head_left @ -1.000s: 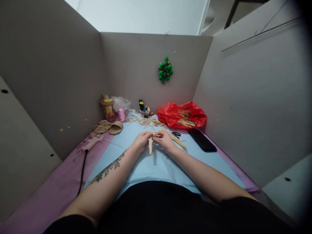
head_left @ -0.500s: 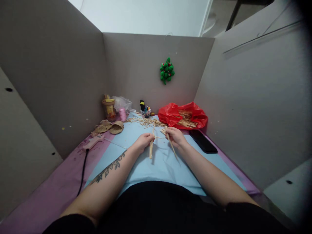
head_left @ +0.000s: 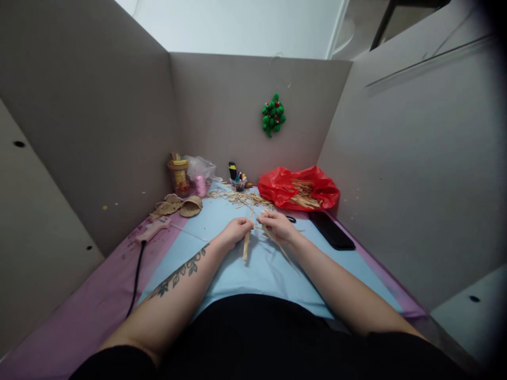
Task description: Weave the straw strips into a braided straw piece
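Pinched in my left hand (head_left: pixel 238 230) is a bundle of pale straw strips (head_left: pixel 246 247); its wide end hangs down toward me, and thin ends stick out above and to the right. My right hand (head_left: pixel 277 226) is closed on another long straw strip (head_left: pixel 279 247), which slants down to the right under the palm. The fingertips of both hands are close together over the blue sheet (head_left: pixel 222 274), with a small gap between them. Short straw pieces lie by the right fingers.
Loose straw scraps (head_left: pixel 237 197) lie beyond my hands. A red bag (head_left: pixel 275 186) of straw and a black phone (head_left: pixel 331 230) sit right; a glue gun (head_left: pixel 154 230), woven pieces (head_left: pixel 190 206), pink thread (head_left: pixel 200 186) and a cup (head_left: pixel 180 177) left. Grey panels enclose the table.
My right hand has moved left and slightly down, nearer my left hand, and its strip lies more slanted. Black scissor-like handles now show behind it. My left hand has barely shifted.
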The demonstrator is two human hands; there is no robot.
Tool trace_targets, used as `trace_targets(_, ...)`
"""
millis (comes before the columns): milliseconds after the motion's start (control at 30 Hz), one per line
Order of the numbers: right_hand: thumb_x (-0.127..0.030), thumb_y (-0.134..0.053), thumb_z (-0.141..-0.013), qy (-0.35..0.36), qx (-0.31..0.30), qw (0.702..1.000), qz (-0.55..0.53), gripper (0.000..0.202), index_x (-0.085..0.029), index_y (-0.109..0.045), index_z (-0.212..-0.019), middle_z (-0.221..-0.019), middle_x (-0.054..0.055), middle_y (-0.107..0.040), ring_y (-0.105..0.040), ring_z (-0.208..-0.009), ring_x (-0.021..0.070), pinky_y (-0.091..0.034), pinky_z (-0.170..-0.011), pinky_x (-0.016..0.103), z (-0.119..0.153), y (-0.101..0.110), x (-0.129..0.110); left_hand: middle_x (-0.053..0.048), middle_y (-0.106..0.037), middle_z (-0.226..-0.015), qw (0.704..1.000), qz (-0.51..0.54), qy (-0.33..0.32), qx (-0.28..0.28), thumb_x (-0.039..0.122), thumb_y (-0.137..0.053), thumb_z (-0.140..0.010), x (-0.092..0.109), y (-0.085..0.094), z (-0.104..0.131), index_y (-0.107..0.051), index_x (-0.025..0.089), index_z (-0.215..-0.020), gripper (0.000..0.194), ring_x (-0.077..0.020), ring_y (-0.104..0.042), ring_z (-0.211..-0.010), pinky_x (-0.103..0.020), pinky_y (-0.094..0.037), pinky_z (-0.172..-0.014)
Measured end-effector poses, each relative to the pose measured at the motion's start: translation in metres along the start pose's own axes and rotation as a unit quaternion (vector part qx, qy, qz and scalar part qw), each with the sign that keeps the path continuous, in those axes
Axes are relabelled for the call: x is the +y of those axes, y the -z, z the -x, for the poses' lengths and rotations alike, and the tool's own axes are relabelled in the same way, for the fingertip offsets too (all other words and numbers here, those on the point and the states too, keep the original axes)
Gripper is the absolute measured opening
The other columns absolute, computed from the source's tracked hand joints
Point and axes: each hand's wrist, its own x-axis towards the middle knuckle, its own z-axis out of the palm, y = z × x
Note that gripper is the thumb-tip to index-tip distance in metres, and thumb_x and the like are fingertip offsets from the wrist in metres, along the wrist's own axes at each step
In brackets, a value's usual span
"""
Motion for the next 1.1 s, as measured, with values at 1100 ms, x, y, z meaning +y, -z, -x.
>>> trace_targets(1100,-0.028,-0.078,-0.051,-0.076,-0.077,0.994,-0.009,0.028,-0.014,-0.06,-0.067,-0.048,-0.002,-0.056,-0.046,-0.041,0.0071,-0.031,-0.041,0.019,0.007,-0.002,-0.005,0.006,-0.041,-0.051,0.997,0.067,-0.019,-0.043,0.044,-0.067,-0.059,0.001,0.004,0.0,-0.052,0.015,-0.065,0.034,-0.0058,-0.031,-0.047,-0.021,-0.021,-0.048)
